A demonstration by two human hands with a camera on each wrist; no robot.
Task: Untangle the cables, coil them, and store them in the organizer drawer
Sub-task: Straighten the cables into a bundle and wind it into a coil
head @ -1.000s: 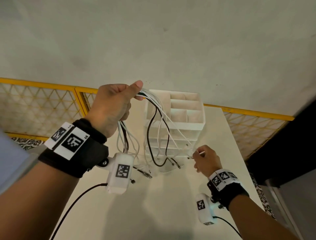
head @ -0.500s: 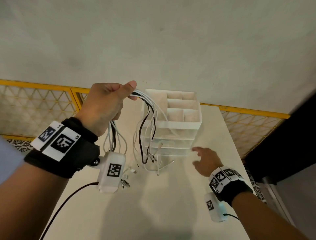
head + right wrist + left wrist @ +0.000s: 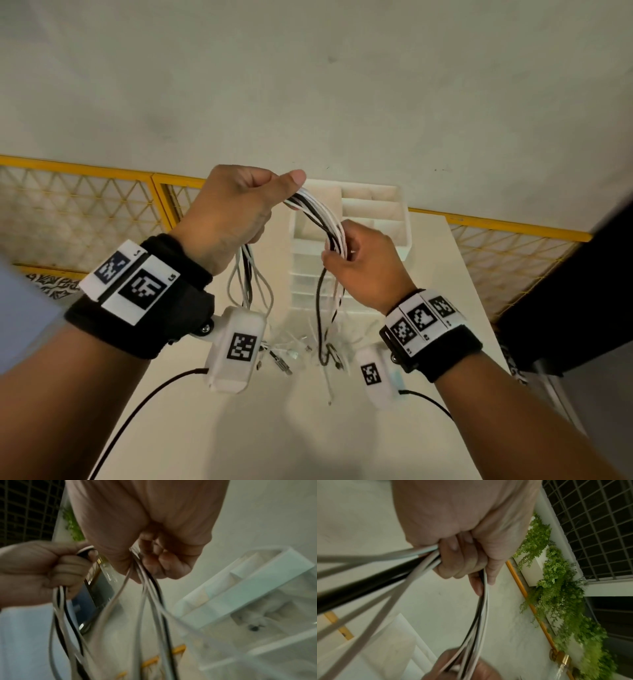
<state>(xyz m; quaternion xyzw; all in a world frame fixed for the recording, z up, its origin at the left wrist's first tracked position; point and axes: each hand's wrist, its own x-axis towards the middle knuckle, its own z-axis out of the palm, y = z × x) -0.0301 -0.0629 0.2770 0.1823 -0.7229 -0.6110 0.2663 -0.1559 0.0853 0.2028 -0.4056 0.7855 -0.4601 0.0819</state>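
A bundle of white and black cables (image 3: 317, 214) arches between my two hands above the table. My left hand (image 3: 236, 212) grips the bundle at its top, thumb pressed over the strands (image 3: 481, 615). My right hand (image 3: 359, 260) grips the same bundle lower down and to the right (image 3: 145, 582). Loose cable ends and plugs (image 3: 329, 349) dangle down to the table. The white organizer (image 3: 400, 236) with open top compartments and clear drawers stands just behind the cables; its drawers look closed (image 3: 257, 615).
The white table (image 3: 308, 438) runs ahead to a pale wall. A yellow-framed mesh fence (image 3: 85, 212) borders it on both sides. A dark panel (image 3: 582, 291) stands at the right. Green plants (image 3: 556, 601) hang beside the fence.
My right hand rose from near the table beside the organizer and took hold of the hanging bundle. The left hand kept its grip, and the cables now gather in one arc.
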